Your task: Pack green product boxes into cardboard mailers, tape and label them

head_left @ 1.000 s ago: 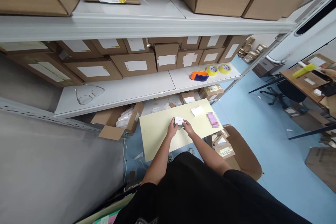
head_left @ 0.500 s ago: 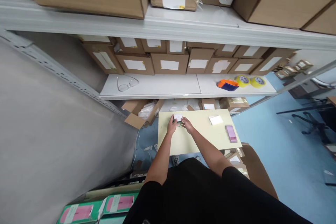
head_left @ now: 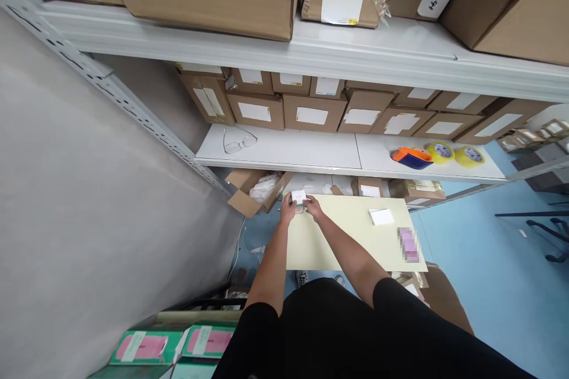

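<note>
Both hands are on a small box (head_left: pixel 299 196) with a white top and a greenish, pinkish front, above the far left part of the pale yellow tabletop (head_left: pixel 331 243). My left hand (head_left: pixel 288 208) grips its left side, fingers closed. My right hand (head_left: pixel 313 207) has its fingers closed at the box's right side. To the right, on the same tabletop, lies a flat white item (head_left: pixel 381 217), perhaps a stack of cards or paper. Near the right edge is a pink-purple object (head_left: pixel 408 244), blurred by pixelation.
A shelf (head_left: pixel 302 147) behind holds glasses (head_left: pixel 240 142), an orange and blue tape dispenser (head_left: pixel 412 157), yellow tape rolls (head_left: pixel 469 156) and several labelled cartons (head_left: pixel 312 112). An open carton (head_left: pixel 249 189) stands beyond the table's left corner. Green and pink boxes (head_left: pixel 146 346) lie lower left.
The small box has been tilted, so more of its white top and coloured front shows. My view has turned left, shifting the scene rightward.
</note>
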### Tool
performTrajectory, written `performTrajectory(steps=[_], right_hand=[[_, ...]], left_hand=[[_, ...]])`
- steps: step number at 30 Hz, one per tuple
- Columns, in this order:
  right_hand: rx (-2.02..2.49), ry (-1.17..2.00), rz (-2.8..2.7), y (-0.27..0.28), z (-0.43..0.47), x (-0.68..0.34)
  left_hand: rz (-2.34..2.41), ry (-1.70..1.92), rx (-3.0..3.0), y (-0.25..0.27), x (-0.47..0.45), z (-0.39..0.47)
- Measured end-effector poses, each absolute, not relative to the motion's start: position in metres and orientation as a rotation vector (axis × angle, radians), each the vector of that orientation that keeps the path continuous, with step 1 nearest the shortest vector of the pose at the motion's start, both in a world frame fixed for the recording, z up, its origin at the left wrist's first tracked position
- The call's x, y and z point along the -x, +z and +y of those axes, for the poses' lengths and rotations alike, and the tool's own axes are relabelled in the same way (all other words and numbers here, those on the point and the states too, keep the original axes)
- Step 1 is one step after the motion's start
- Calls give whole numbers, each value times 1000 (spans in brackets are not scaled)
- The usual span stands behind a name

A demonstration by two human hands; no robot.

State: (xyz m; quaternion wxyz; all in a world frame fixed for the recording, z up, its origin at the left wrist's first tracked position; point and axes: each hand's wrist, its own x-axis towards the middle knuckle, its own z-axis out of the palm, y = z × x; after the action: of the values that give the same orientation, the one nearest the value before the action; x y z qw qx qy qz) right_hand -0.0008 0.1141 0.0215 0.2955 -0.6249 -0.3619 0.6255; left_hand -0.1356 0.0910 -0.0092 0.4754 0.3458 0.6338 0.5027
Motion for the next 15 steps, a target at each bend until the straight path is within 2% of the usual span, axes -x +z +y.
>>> performTrajectory(steps=[8,15], right_hand=[[1581,1501,-1061,27,104,-28],[1392,1218,-1033,43,96,-103]], left_hand=[[1860,1307,-893,20,125,75],[1750,1385,-1104,59,66,87]])
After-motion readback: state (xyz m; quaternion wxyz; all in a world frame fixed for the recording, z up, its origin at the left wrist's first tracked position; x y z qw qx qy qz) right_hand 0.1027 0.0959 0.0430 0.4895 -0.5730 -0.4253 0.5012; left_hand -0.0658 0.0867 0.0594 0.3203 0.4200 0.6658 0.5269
